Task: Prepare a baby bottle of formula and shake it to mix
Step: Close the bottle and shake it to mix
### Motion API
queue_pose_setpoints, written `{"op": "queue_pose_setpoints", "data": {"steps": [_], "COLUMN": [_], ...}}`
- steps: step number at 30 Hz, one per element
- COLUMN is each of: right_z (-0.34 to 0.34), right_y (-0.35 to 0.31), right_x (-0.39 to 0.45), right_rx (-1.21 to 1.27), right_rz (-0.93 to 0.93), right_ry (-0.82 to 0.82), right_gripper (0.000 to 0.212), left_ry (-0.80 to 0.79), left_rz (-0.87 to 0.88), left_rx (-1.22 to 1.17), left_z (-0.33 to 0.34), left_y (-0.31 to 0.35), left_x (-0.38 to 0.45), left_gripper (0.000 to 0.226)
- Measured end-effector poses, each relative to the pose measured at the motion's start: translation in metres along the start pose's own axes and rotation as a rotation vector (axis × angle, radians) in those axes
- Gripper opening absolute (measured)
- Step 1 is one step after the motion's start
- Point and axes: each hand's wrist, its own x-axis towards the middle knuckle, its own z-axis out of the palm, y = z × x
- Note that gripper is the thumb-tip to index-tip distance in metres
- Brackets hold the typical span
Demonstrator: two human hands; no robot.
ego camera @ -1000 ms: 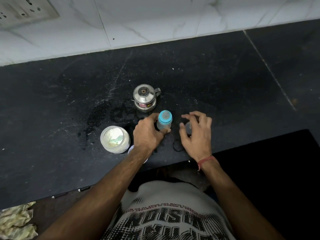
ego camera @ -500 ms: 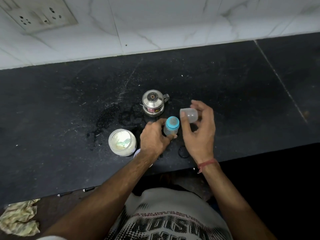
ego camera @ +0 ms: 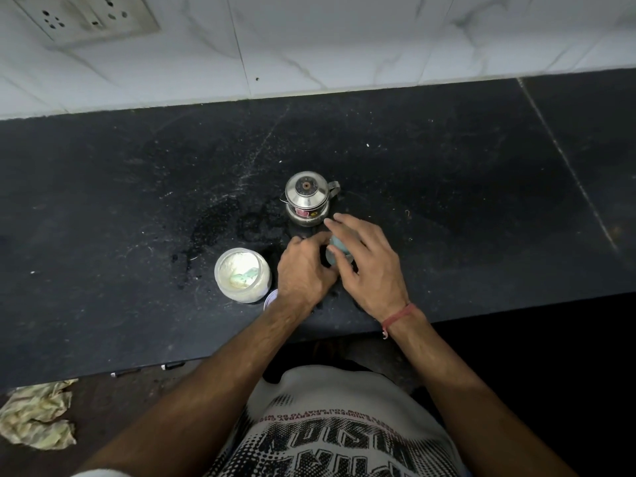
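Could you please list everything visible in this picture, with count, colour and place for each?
Steel pot: one, silver, lidded, mid-counter, just beyond the hands.
Baby bottle: one, blue top, mostly hidden between the hands.
Powder jar: one, clear, open, whitish contents, left of the left hand.
Lid: one, pale, on the counter's near part, mostly hidden under the left wrist.
Counter: one, black, speckled.
Wall tiles: white marble, behind the counter.
Socket plate: one, grey-white, top left.
Cloth: one, yellowish, crumpled, bottom left.
Wrist thread: one, red, right wrist.
Left hand: around the bottle.
Right hand: over the bottle top.
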Motion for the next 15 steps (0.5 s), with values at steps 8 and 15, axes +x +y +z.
{"op": "queue_pose_setpoints", "data": {"steps": [8,15], "right_z": [0.029,0.047], "right_y": [0.022,0.041], "right_x": [-0.007,-0.002], "right_rx": [-0.052,-0.054], "right_rz": [-0.12,-0.214], "right_ry": [0.046,0.059], "right_gripper": [0.052,0.046], "left_ry": [0.009,-0.018], "left_rz": [0.018,0.028], "left_rx": [-0.011,0.031], "left_z": [-0.002,-0.006], "left_y": [0.001,0.002], "left_x": [-0.006,-0.006], "left_gripper": [0.036,0.04]}}
